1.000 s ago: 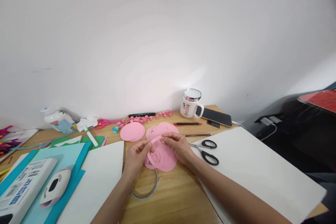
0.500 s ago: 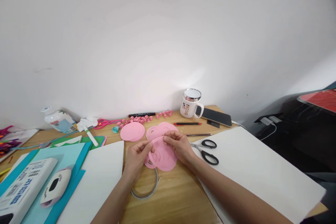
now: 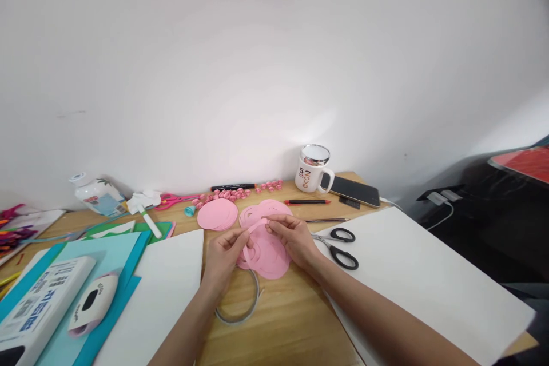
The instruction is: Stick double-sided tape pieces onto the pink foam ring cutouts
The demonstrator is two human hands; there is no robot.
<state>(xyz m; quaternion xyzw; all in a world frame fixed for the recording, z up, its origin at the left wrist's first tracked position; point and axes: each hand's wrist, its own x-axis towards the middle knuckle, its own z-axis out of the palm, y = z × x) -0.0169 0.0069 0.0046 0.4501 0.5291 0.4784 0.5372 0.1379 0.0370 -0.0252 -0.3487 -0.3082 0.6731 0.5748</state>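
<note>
Black-handled scissors (image 3: 333, 249) beside right hand (image 3: 295, 240)

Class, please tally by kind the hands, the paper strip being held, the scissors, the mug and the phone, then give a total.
Left hand and right hand: 2
Pink paper strip: 1
Black-handled scissors and pink-handled scissors: 2
Mug: 1
Phone: 1
Total: 7

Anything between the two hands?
Yes: in the head view, a narrow pink paper strip bridges the left hand and right hand, with cut pink paper behind it.
</note>
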